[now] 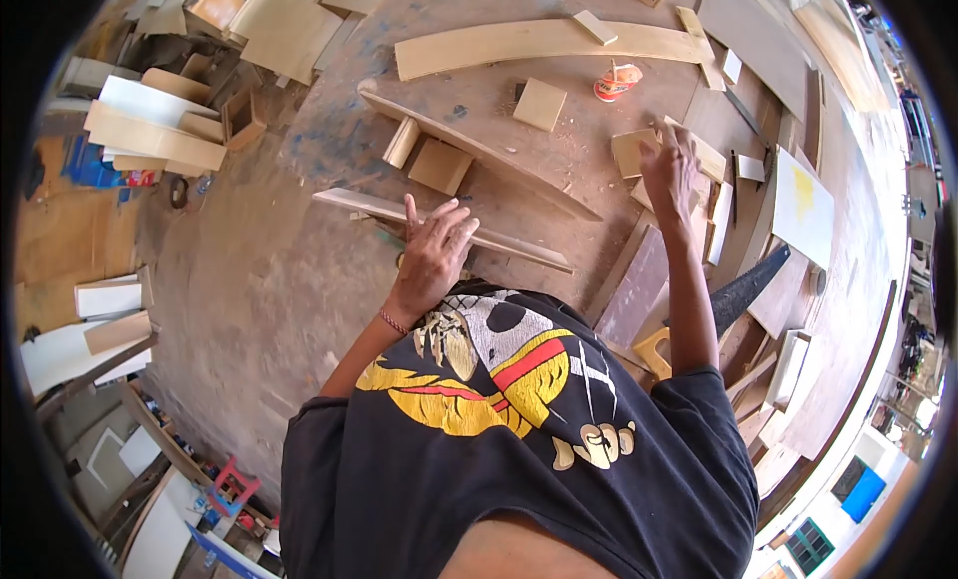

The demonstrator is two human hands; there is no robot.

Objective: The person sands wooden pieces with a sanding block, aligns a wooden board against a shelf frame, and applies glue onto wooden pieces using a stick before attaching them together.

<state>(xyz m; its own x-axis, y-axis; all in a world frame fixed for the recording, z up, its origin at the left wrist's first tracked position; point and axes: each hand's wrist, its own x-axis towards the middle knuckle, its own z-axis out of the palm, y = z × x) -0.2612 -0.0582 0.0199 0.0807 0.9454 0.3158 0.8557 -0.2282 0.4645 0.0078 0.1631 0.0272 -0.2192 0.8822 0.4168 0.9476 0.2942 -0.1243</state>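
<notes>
My left hand [436, 252] lies across a narrow wooden board [519, 252] close to my body, its fingers spread over the upper edge. Beyond that board, a longer board [489, 152] runs diagonally, with a small wood block [401, 143] and a brown square piece [440, 167] by its near side. My right hand [673, 170] is stretched forward over a group of wood offcuts, fingers bent and apart. Nearest to it are a square offcut [633, 152] and a pale strip [705, 158]; whether the fingertips touch them is hard to tell.
A red-and-white cup [617, 81] with orange contents stands near a square wood piece [540, 104]. Farther back lies a long curved board [544, 46]. A yellow-handled handsaw [746, 290] is beside my right arm. Stacked panels [160, 130] lie at left.
</notes>
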